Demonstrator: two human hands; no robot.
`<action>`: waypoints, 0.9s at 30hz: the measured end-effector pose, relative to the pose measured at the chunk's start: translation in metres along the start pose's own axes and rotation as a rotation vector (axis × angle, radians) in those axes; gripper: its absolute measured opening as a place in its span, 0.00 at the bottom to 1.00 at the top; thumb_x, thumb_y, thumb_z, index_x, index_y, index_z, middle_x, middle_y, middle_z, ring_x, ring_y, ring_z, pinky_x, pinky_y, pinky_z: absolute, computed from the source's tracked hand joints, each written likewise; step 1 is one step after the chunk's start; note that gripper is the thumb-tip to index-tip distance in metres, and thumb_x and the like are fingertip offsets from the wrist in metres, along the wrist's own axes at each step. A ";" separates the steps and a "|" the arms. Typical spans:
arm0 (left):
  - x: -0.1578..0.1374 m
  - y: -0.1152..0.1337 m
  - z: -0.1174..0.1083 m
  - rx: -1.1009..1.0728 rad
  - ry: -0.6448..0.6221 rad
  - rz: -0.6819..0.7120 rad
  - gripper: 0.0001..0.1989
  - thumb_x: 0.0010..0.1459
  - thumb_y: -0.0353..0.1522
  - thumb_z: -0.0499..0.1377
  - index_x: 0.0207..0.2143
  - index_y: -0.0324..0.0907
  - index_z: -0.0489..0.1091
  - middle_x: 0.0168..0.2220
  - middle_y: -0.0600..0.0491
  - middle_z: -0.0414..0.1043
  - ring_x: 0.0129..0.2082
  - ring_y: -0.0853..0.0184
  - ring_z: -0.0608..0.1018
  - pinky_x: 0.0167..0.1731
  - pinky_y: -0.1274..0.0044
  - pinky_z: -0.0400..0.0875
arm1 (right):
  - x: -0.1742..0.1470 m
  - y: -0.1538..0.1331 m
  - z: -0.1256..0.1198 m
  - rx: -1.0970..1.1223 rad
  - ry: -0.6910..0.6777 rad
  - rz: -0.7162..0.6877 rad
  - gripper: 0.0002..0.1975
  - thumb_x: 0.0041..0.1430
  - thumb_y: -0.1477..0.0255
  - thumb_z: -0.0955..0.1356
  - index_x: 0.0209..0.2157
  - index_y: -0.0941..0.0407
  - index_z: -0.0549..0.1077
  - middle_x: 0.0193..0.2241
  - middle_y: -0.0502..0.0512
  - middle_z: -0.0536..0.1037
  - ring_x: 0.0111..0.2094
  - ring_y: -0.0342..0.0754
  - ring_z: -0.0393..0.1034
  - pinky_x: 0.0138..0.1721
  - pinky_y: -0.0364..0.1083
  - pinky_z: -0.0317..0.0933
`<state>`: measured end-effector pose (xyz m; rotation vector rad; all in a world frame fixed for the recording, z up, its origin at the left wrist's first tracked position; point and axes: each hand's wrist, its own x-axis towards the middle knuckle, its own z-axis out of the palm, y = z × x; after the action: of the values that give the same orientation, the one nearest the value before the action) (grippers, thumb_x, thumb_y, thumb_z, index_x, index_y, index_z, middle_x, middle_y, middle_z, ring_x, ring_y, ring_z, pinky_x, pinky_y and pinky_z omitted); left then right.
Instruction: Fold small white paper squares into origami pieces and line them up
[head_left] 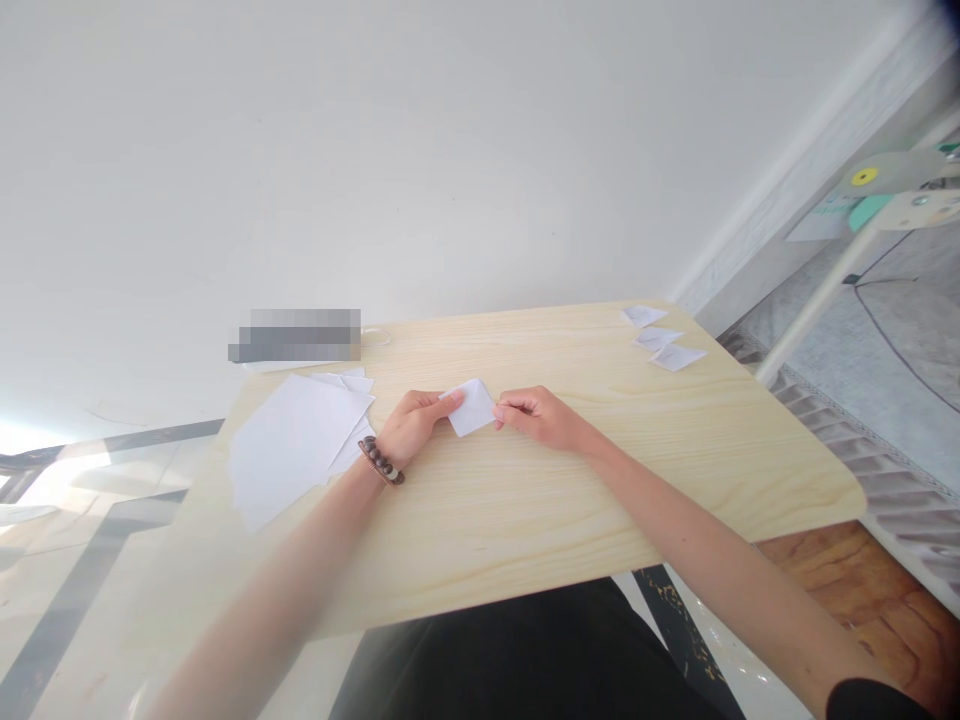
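A small folded white paper (pixel 472 408) is held just above the middle of the table, between my two hands. My left hand (pixel 417 420), with a dark beaded bracelet at the wrist, pinches its left side, thumb on top. At the right corner of the paper, my right hand (pixel 541 415) is closed, thumb and index finger pinching the tip. White paper sheets (pixel 300 440) lie in a loose, fanned stack to the left of my left hand. Three folded paper pieces (pixel 660 337) rest in a row near the far right corner.
The light wood table (pixel 540 520) stands against a white wall (pixel 465 160). A blurred-out dark object (pixel 296 338) sits at the far left edge, a thin pale cord beside it. Right of the table stands a white pole (pixel 817 300).
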<state>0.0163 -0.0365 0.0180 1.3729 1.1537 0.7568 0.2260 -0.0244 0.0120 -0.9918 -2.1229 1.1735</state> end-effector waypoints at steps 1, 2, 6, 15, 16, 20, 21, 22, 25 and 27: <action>0.000 0.000 0.000 -0.044 -0.011 -0.008 0.21 0.50 0.47 0.53 0.24 0.36 0.72 0.24 0.52 0.71 0.28 0.64 0.72 0.29 0.76 0.64 | 0.000 0.000 0.000 -0.003 -0.005 0.001 0.16 0.57 0.64 0.59 0.25 0.60 0.71 0.17 0.46 0.58 0.19 0.37 0.48 0.21 0.40 0.44; 0.000 0.000 0.000 -0.090 -0.022 -0.006 0.21 0.50 0.46 0.54 0.25 0.36 0.72 0.26 0.51 0.72 0.29 0.63 0.72 0.31 0.75 0.65 | 0.000 0.000 0.000 -0.005 -0.008 0.006 0.17 0.57 0.64 0.59 0.25 0.60 0.71 0.17 0.45 0.58 0.19 0.37 0.48 0.21 0.40 0.43; 0.002 -0.002 0.000 -0.207 -0.043 0.042 0.22 0.52 0.46 0.53 0.28 0.35 0.73 0.29 0.48 0.74 0.33 0.62 0.73 0.39 0.72 0.64 | 0.000 0.002 0.000 -0.007 -0.006 0.032 0.18 0.57 0.62 0.59 0.26 0.60 0.71 0.17 0.46 0.57 0.19 0.37 0.47 0.21 0.40 0.43; 0.003 -0.003 0.001 0.095 -0.004 0.125 0.21 0.53 0.46 0.52 0.26 0.37 0.72 0.26 0.53 0.72 0.28 0.68 0.71 0.31 0.78 0.63 | 0.000 0.000 0.002 -0.038 0.031 0.008 0.17 0.57 0.64 0.59 0.27 0.60 0.72 0.17 0.46 0.59 0.19 0.37 0.47 0.21 0.40 0.43; 0.002 -0.002 0.002 0.121 -0.007 0.129 0.20 0.51 0.45 0.53 0.26 0.37 0.71 0.26 0.53 0.71 0.27 0.69 0.70 0.29 0.79 0.62 | -0.001 -0.001 0.002 -0.043 0.038 0.003 0.17 0.57 0.64 0.59 0.27 0.60 0.73 0.17 0.46 0.59 0.19 0.37 0.47 0.21 0.40 0.43; 0.001 -0.001 0.005 0.170 0.033 0.090 0.19 0.47 0.45 0.57 0.26 0.37 0.70 0.23 0.56 0.69 0.22 0.71 0.67 0.22 0.81 0.58 | -0.002 -0.003 0.005 -0.040 0.008 -0.029 0.16 0.57 0.65 0.60 0.29 0.60 0.74 0.17 0.47 0.61 0.18 0.36 0.47 0.20 0.39 0.43; 0.001 -0.001 0.005 0.180 0.045 0.084 0.19 0.47 0.46 0.57 0.25 0.37 0.70 0.22 0.56 0.68 0.21 0.72 0.66 0.21 0.81 0.57 | -0.002 -0.003 0.005 -0.034 0.000 -0.031 0.16 0.56 0.65 0.60 0.29 0.60 0.74 0.18 0.47 0.63 0.19 0.37 0.48 0.20 0.39 0.44; 0.001 -0.001 0.005 0.188 0.050 0.081 0.19 0.47 0.46 0.57 0.24 0.36 0.70 0.21 0.56 0.67 0.21 0.72 0.66 0.20 0.81 0.56 | -0.003 -0.002 0.005 -0.028 -0.002 -0.032 0.15 0.56 0.65 0.61 0.29 0.60 0.74 0.19 0.48 0.64 0.19 0.37 0.50 0.21 0.39 0.45; 0.000 -0.002 0.004 0.203 0.053 0.075 0.20 0.46 0.46 0.57 0.21 0.36 0.69 0.18 0.56 0.64 0.19 0.73 0.64 0.19 0.80 0.54 | -0.002 0.000 0.005 -0.020 0.006 -0.034 0.13 0.55 0.66 0.62 0.29 0.60 0.73 0.21 0.49 0.67 0.21 0.37 0.53 0.22 0.39 0.47; 0.000 -0.003 0.004 0.200 0.048 0.071 0.20 0.45 0.46 0.57 0.20 0.37 0.69 0.17 0.56 0.63 0.19 0.73 0.63 0.18 0.80 0.53 | -0.001 0.001 0.006 -0.020 0.002 -0.044 0.12 0.55 0.67 0.62 0.28 0.60 0.72 0.21 0.49 0.66 0.21 0.37 0.53 0.22 0.39 0.48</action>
<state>0.0192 -0.0381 0.0145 1.5765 1.2503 0.7438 0.2231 -0.0280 0.0082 -0.9495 -2.1476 1.1313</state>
